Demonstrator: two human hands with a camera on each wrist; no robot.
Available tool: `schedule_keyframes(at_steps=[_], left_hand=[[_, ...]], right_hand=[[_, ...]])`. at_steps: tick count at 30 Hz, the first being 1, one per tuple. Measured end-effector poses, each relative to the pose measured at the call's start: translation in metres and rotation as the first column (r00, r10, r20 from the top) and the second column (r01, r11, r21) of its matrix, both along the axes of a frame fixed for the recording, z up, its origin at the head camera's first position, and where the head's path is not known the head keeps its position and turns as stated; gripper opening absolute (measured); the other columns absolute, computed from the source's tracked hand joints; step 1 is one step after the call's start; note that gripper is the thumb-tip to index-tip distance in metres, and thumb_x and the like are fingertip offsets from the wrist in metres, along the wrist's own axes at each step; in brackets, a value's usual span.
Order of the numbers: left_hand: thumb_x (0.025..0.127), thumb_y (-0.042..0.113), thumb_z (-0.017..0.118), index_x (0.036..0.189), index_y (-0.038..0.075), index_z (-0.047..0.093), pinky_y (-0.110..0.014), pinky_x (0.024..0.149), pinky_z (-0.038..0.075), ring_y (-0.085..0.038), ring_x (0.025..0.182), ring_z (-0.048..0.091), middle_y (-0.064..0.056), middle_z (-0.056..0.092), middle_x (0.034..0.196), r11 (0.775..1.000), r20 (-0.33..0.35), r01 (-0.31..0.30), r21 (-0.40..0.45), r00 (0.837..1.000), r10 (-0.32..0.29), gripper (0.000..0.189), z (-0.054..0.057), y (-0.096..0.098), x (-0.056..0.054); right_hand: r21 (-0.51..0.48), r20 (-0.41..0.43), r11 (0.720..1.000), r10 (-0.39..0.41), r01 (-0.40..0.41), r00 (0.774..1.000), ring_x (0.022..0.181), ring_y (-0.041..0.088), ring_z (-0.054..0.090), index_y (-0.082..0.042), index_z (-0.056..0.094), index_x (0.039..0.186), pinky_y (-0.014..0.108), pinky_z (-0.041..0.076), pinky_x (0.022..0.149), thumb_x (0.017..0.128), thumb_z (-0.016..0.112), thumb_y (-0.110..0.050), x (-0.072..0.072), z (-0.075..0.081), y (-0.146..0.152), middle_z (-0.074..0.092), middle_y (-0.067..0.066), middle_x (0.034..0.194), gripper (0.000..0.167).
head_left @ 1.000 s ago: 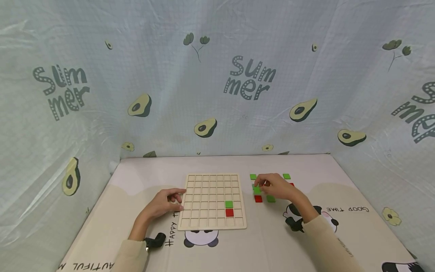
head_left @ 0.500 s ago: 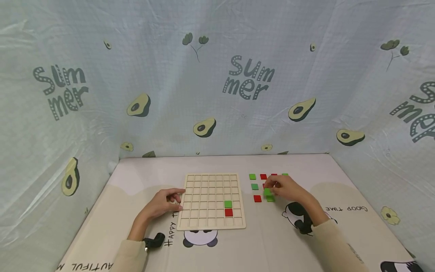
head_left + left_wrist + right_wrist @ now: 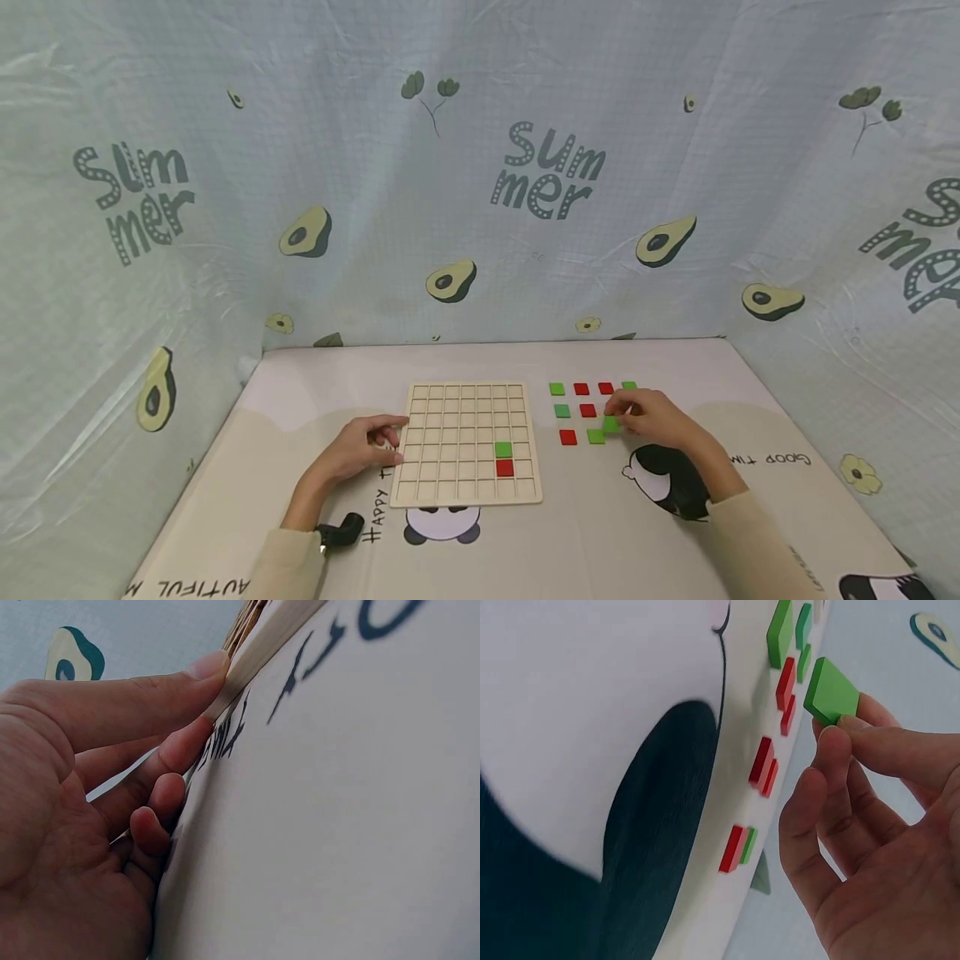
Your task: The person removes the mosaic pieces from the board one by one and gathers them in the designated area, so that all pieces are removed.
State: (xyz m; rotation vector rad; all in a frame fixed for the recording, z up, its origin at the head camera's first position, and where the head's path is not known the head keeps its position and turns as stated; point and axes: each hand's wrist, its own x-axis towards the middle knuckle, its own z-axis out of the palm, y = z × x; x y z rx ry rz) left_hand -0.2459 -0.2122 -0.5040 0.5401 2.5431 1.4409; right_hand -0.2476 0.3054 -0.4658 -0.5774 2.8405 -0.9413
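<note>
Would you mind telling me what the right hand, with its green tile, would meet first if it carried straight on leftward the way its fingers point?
Probably the red tile just left of the right hand, though height is unclear.

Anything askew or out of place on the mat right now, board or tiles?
Nothing stands out. The wooden board lies flat and square with the left hand at its edge. The right hand pinches a green tile clear of the mat; loose tiles sit in tidy rows.
</note>
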Motion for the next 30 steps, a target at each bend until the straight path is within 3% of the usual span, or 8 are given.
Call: schedule_keyframes(at_steps=[10, 17, 30], left_hand=[[0.076, 0.007, 0.086, 0.137, -0.008, 0.061, -0.022, 0.072, 0.040, -0.014, 0.080, 0.050, -0.013, 0.067, 0.095, 1.000, -0.001, 0.000, 0.008, 1.000, 0.000, 0.067, 0.002, 0.000, 0.001], [0.076, 0.008, 0.087, 0.136, -0.008, 0.061, -0.023, 0.072, 0.040, -0.014, 0.080, 0.050, -0.012, 0.066, 0.094, 1.000, -0.011, 0.003, -0.007, 1.000, -0.003, 0.067, 0.001, -0.001, 0.000], [0.077, 0.007, 0.086, 0.136, -0.010, 0.060, -0.023, 0.072, 0.041, -0.014, 0.080, 0.051, -0.013, 0.066, 0.094, 1.000, -0.006, 0.014, -0.001, 1.000, -0.014, 0.067, 0.000, 0.000, 0.000]], right_hand=[[-0.014, 0.028, 0.999, -0.030, 0.030, 0.999, 0.083, 0.016, 0.054, -0.009, 0.073, 0.105, 0.025, 0.049, 0.066, 0.096, 0.059, 0.000, 0.001, -0.002, 0.013, 0.064, 0.004, 0.094, 0.018], [-0.014, 0.045, 1.000, -0.011, 0.011, 0.999, 0.083, 0.018, 0.054, -0.007, 0.071, 0.105, 0.024, 0.049, 0.067, 0.094, 0.055, 0.004, 0.002, -0.005, 0.018, 0.062, 0.003, 0.090, 0.022], [-0.042, 0.131, 0.999, 0.005, 0.001, 0.991, 0.080, 0.018, 0.057, -0.005, 0.071, 0.104, 0.025, 0.053, 0.067, 0.094, 0.060, 0.001, 0.001, -0.007, 0.017, 0.066, 0.007, 0.093, 0.016]])
